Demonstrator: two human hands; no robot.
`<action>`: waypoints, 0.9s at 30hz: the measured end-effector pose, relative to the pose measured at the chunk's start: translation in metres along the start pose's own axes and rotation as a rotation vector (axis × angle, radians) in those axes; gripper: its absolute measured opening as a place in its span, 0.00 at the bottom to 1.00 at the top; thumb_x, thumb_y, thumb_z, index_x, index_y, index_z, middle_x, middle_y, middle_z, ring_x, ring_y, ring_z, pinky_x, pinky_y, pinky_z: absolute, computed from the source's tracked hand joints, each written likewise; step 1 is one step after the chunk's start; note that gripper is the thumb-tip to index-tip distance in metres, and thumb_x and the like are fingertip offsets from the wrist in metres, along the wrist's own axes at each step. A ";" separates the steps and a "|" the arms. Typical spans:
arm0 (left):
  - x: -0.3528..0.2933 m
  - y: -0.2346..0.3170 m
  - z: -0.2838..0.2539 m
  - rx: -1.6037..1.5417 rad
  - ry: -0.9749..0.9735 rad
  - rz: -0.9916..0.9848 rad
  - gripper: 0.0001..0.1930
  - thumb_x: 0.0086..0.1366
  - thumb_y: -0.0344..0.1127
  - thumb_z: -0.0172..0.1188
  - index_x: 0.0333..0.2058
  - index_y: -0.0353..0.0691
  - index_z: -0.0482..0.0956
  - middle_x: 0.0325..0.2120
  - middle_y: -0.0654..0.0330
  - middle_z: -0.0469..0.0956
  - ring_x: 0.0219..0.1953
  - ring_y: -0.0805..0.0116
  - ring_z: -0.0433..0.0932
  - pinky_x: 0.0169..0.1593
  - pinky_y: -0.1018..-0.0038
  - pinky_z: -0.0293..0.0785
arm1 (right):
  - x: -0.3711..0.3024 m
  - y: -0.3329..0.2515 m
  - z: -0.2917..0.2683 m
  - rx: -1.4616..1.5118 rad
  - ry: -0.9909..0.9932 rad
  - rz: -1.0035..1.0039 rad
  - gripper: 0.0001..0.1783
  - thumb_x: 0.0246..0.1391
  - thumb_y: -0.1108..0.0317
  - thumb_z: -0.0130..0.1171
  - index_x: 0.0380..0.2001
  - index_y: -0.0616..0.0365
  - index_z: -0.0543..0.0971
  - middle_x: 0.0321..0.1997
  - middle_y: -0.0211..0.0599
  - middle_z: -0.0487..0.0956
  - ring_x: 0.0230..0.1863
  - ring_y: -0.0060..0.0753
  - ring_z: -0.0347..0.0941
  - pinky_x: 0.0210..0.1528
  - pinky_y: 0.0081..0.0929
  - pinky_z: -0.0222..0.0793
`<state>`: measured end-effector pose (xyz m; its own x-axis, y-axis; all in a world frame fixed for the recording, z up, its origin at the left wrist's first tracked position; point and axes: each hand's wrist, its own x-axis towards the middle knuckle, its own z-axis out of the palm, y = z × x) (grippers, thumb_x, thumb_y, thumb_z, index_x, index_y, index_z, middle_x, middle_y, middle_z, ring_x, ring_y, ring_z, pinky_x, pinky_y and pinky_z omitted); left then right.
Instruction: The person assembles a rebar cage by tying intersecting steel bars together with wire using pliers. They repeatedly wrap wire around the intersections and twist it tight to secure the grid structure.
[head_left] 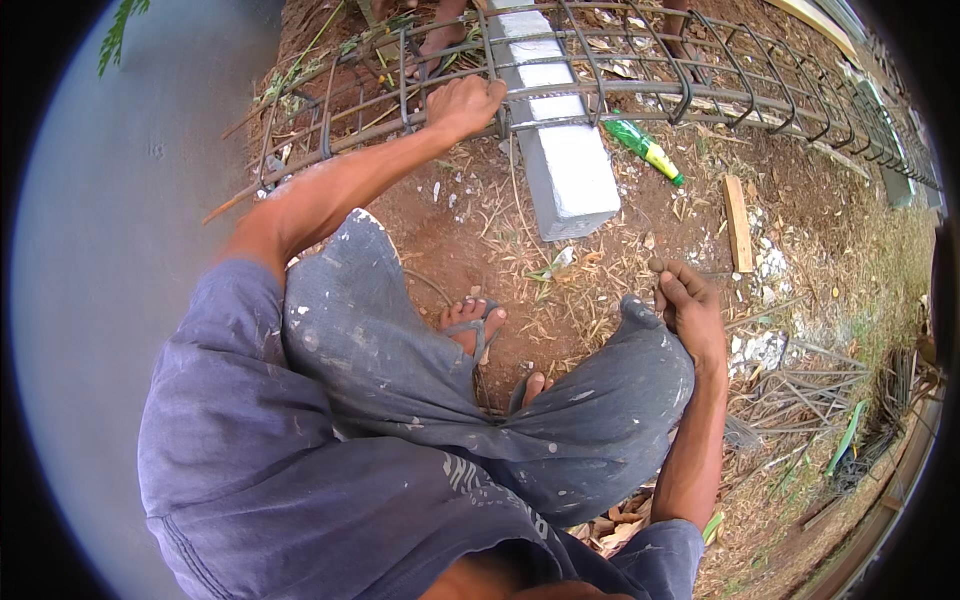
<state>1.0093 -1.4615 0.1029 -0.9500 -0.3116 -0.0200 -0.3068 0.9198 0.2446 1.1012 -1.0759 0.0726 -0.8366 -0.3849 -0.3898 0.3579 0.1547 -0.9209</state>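
A long rebar cage (650, 88) of ribbed bars and square stirrups runs across the far side, resting over a pale grey block-like beam (570, 180). My left hand (465, 105) is closed on the cage's near bars, just left of the beam. My right hand (692, 305) is held beside my right knee with its fingers curled. A small rounded end shows at its fingertips and a thin dark rod or wire sticks out to the right; I cannot make out what it is.
A green and yellow plastic bottle (645, 148) lies right of the beam. Farther right is a short wood strip (738, 222), then cut rods or wires (800, 390) on the ground. A smooth grey wall (120, 300) fills the left. Another person's foot (440, 42) stands behind the cage.
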 end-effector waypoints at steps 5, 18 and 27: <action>0.005 -0.015 -0.008 -0.274 0.070 0.095 0.27 0.66 0.56 0.42 0.47 0.39 0.75 0.40 0.42 0.79 0.47 0.46 0.77 0.50 0.51 0.69 | 0.013 -0.003 0.009 -0.057 0.068 0.024 0.14 0.63 0.69 0.51 0.49 0.60 0.78 0.21 0.20 0.69 0.16 0.10 0.55 0.18 0.14 0.49; 0.022 -0.043 -0.004 0.324 -0.016 0.848 0.28 0.61 0.57 0.56 0.48 0.39 0.66 0.52 0.53 0.65 0.50 0.49 0.73 0.47 0.55 0.75 | 0.071 -0.051 0.042 -0.412 -0.086 0.014 0.17 0.58 0.66 0.51 0.47 0.60 0.80 0.23 0.33 0.76 0.23 0.23 0.69 0.28 0.25 0.66; 0.018 -0.054 -0.004 0.236 0.045 0.924 0.26 0.58 0.54 0.60 0.44 0.39 0.68 0.46 0.53 0.67 0.49 0.50 0.72 0.46 0.57 0.74 | 0.142 -0.053 0.136 -0.085 0.008 0.076 0.18 0.56 0.73 0.50 0.50 0.59 0.77 0.22 0.31 0.74 0.15 0.19 0.61 0.14 0.21 0.56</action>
<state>1.0090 -1.5177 0.0929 -0.8209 0.5580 0.1213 0.5555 0.8296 -0.0567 1.0195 -1.2629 0.0674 -0.8119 -0.3617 -0.4583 0.3845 0.2597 -0.8859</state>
